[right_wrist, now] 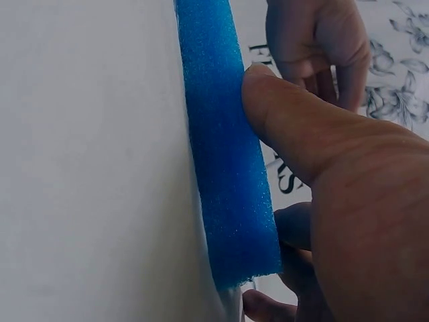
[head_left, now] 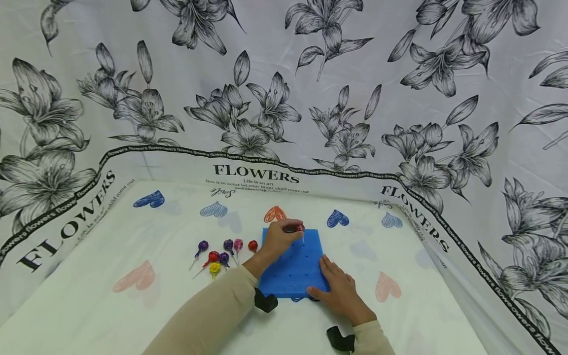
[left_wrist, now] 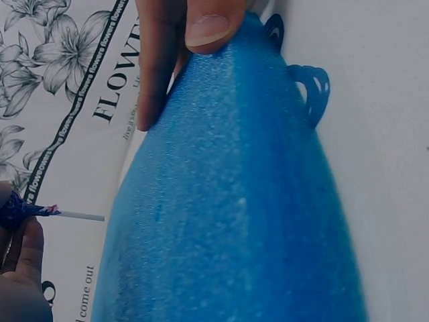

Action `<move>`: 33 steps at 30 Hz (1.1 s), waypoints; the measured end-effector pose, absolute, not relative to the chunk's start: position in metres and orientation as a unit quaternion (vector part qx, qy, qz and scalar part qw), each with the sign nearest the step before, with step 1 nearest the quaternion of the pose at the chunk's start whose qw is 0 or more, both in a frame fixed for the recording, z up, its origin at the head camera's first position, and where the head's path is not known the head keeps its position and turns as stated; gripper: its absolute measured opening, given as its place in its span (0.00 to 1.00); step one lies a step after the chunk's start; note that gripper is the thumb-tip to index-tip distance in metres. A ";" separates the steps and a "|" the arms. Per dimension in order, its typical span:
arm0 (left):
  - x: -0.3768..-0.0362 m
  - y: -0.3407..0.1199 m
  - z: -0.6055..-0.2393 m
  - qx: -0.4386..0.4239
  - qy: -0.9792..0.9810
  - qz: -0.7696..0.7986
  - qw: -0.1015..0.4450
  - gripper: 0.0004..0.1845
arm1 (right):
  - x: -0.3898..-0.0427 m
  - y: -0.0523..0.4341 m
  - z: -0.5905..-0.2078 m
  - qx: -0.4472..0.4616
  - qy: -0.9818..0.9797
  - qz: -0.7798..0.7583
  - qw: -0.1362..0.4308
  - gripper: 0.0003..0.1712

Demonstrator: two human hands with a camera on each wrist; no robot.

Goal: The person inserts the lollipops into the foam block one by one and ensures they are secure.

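- Pinching a wrapped lollipop between curled fingertips, the left hand holds it over the far edge of the blue foam block; the candy head is mostly hidden by the fingers, and whether the stick has entered a hole cannot be told.
- The right hand lies with fingers nearly straight on the block's near right corner, thumb pressed to its side; it grips nothing.
- The block sits mid-table on the white heart-printed cloth, its rows of small holes apparently all empty.
- Loose lollipops, seven or so, lie just left of the block; their sticks are hard to make out.
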State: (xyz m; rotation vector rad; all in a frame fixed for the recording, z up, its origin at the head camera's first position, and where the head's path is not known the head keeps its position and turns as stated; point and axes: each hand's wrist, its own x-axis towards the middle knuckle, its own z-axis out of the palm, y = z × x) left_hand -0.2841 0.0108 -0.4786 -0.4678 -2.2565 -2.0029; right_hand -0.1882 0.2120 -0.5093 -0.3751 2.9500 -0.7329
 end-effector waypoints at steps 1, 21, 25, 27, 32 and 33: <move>-0.285 0.012 -0.480 -0.152 -0.741 -0.653 0.043 0.16 | -0.188 0.212 -0.510 -0.123 0.963 -0.238 0.038 0.55; -0.288 0.021 -0.497 -0.143 -0.793 -0.591 0.036 0.16 | -0.189 0.211 -0.510 -0.111 0.967 -0.224 0.047 0.56; -0.290 0.022 -0.497 -0.150 -0.800 -0.580 0.038 0.15 | -0.190 0.211 -0.509 -0.113 0.967 -0.223 0.042 0.56; -0.290 0.023 -0.495 -0.153 -0.803 -0.575 0.038 0.15 | -0.190 0.211 -0.509 -0.114 0.968 -0.222 0.039 0.56; -0.289 0.023 -0.492 -0.148 -0.807 -0.571 0.026 0.16 | -0.190 0.212 -0.510 -0.115 0.967 -0.222 0.040 0.56; -0.289 0.023 -0.492 -0.148 -0.804 -0.575 0.026 0.16 | -0.190 0.212 -0.511 -0.115 0.967 -0.222 0.041 0.56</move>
